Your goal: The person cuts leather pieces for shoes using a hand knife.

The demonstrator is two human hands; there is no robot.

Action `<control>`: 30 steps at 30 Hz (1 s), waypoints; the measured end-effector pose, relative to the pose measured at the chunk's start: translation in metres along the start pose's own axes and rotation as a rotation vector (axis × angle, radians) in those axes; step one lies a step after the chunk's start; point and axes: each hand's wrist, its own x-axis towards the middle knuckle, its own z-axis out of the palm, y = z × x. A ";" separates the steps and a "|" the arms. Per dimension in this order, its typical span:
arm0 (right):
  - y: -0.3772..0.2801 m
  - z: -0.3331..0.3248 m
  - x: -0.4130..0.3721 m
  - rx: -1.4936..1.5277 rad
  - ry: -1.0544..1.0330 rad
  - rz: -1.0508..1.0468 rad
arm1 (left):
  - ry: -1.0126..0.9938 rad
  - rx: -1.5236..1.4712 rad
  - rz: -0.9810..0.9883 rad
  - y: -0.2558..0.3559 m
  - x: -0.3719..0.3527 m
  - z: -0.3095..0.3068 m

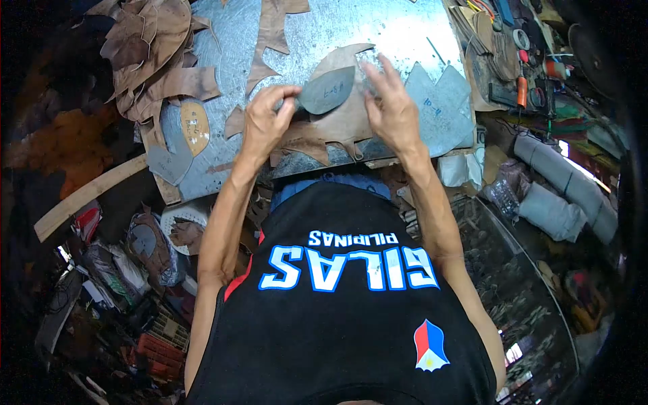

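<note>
left fingers (289,108) pinch one grey template (329,93) — right fingers (388,77) spread, released — while one yellow template (196,128) lies farther left.

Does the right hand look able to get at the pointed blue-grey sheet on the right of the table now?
Likely yes: the right hand looks open and empty, close beside the pointed blue-grey sheet, and I see nothing lying on its marked face. The left hand holds the dark grey piece.

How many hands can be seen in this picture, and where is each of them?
2. The left hand pinches the grey piece at its left end; the right hand is open to the right of that piece, above the grey table. No other hand shows.
</note>
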 end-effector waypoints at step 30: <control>0.030 0.004 -0.012 0.692 -0.355 0.734 | -0.100 0.237 0.102 -0.007 -0.041 0.079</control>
